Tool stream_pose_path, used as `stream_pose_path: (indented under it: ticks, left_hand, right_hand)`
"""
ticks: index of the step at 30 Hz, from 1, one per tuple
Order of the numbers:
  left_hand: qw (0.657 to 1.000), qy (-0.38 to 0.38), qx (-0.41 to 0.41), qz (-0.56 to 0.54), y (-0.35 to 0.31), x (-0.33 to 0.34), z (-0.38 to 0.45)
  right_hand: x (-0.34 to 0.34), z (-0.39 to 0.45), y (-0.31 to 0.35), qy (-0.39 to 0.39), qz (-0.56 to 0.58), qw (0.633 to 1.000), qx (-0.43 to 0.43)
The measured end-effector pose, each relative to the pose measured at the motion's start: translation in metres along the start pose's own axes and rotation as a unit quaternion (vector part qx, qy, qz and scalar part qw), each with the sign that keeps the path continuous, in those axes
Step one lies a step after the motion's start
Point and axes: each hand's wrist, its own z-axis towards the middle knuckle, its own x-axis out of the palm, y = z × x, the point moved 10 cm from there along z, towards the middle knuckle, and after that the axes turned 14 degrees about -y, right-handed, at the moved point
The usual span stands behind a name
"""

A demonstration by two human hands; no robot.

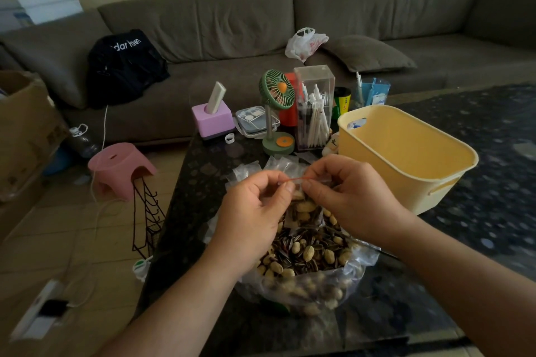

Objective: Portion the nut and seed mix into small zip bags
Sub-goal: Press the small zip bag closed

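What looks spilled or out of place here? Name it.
Nothing spilled: the nut and seed mix stays inside its large clear bag. Both hands, left hand and right hand, pinch a small zip bag at its red seal, directly above it.

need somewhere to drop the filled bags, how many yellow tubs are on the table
1. The yellow tub stands on the dark table, to the right of the hands and just behind the big bag of nuts. None looks hidden.

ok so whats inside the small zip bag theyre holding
The small zip bag shows peanuts in the shell over striped sunflower seeds. Both hands' fingers pinch its red zip strip, so the top part is covered. It hangs over the big open bag of mix.
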Motion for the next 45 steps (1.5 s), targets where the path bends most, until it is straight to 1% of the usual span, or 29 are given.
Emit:
stream_pose_path:
  ticks: [5, 13, 17, 20, 26, 28, 32, 36, 38, 42, 43, 45]
  left_hand:
    - [1.0, 0.008, -0.011, -0.008, 0.002, 0.002, 0.0]
    - [1.0, 0.026, -0.002, -0.016, 0.0, 0.004, -0.001]
    - [0.999, 0.03, 0.002, -0.014, -0.002, 0.005, -0.003]
    - [1.0, 0.031, 0.003, -0.004, -0.001, 0.004, -0.002]
    - [0.999, 0.032, -0.019, 0.015, 0.005, 0.003, 0.0]
    - [0.999, 0.025, -0.023, 0.026, 0.008, 0.001, 0.003]
    - [0.999, 0.015, -0.025, 0.029, 0.009, -0.001, 0.004]
    - [0.999, 0.005, -0.006, 0.039, 0.004, -0.004, 0.005]
    - [0.998, 0.015, 0.007, 0.061, 0.003, -0.004, 0.005]
    - [0.994, 0.022, 0.022, 0.109, 0.003, -0.003, 0.005]
    - [0.992, 0.023, 0.025, 0.12, 0.003, -0.003, 0.004]
    - [0.993, 0.03, 0.012, 0.111, 0.008, 0.0, 0.004]
  right_hand:
    - [0.002, -0.001, -0.001, 0.02, 0.012, 1.0, 0.01]
    - [0.006, -0.001, 0.003, 0.024, -0.003, 0.999, -0.025]
    - [0.007, 0.0, 0.0, 0.023, 0.017, 1.0, -0.006]
    - [0.007, 0.0, -0.001, 0.039, 0.01, 0.999, -0.001]
    - [0.003, 0.002, 0.018, 0.041, -0.088, 0.99, -0.099]
    - [0.001, 0.002, 0.018, 0.03, -0.104, 0.989, -0.105]
    - [-0.003, 0.003, 0.007, 0.009, -0.097, 0.995, -0.03]
    - [-0.003, 0.005, 0.003, 0.013, -0.097, 0.995, 0.005]
    - [0.0, 0.004, -0.001, 0.042, -0.105, 0.993, 0.024]
    - [0.009, -0.004, -0.007, 0.129, -0.146, 0.98, 0.043]
    - [0.011, -0.006, -0.009, 0.134, -0.147, 0.979, 0.046]
    - [0.01, -0.006, -0.008, 0.115, -0.117, 0.985, 0.059]
